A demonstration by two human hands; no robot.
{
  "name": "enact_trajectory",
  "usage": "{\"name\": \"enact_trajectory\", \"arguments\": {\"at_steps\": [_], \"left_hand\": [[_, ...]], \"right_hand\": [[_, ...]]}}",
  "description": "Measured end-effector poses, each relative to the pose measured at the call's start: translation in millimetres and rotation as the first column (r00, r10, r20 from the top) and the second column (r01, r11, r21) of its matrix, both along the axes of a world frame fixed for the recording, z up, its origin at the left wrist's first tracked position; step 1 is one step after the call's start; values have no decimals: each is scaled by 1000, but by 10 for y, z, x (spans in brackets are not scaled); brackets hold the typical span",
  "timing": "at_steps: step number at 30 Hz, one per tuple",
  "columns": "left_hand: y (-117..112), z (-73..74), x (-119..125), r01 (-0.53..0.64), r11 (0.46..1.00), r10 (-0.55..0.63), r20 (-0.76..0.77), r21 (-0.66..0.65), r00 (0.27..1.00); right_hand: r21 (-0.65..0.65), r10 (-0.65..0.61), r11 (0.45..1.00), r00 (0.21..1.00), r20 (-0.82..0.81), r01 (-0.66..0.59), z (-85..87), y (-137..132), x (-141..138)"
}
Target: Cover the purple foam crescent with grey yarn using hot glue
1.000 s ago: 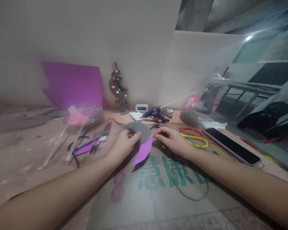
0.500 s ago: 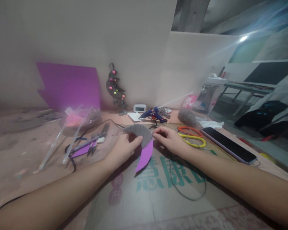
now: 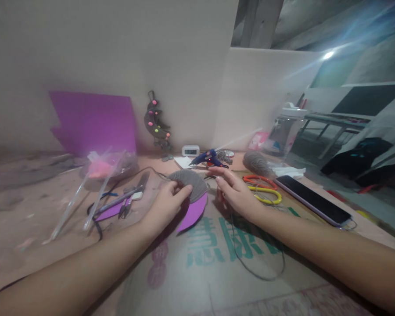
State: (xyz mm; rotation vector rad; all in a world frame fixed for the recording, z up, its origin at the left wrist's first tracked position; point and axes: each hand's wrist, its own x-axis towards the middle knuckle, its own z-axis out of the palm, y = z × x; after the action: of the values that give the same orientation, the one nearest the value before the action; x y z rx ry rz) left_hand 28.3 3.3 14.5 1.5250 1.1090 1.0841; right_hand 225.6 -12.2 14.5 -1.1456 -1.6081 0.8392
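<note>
My left hand (image 3: 166, 205) pinches a purple crescent-shaped cutout (image 3: 193, 210), half wrapped in grey twine, and holds it just above a cardboard sheet (image 3: 217, 272). My right hand (image 3: 234, 192) is beside the wrapped end, its fingers curled and pinching what looks like a thin strand of twine. A dark cord (image 3: 250, 263) trails from under the right hand across the cardboard.
A blue glue gun (image 3: 208, 158), a small clock (image 3: 190, 150), a ball of twine (image 3: 257, 164), orange and yellow scissors (image 3: 265, 188) and a phone (image 3: 312, 199) lie behind and right. Snips (image 3: 125, 206), glue sticks (image 3: 69, 206) and a purple sheet (image 3: 94, 120) are at left.
The crescent has tilted flatter toward the cardboard. My right hand has lifted slightly and moved back from its wrapped end.
</note>
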Motion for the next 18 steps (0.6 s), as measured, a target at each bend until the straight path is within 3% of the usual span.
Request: {"name": "enact_trajectory", "arguments": {"at_steps": [6,12,18], "left_hand": [[-35,29,18,68,998,-68,17,10,998],[-71,63,23,124,992,-123,-26,14,992],[0,-68,12,191,981,-191,4,41,982]], "right_hand": [[-88,169,983,976,137,-158,22,-99,-79],[-175,199,970,968,153,-171,33,-80,-76],[-188,150,974,980,132,-124,22,-37,-53]]}}
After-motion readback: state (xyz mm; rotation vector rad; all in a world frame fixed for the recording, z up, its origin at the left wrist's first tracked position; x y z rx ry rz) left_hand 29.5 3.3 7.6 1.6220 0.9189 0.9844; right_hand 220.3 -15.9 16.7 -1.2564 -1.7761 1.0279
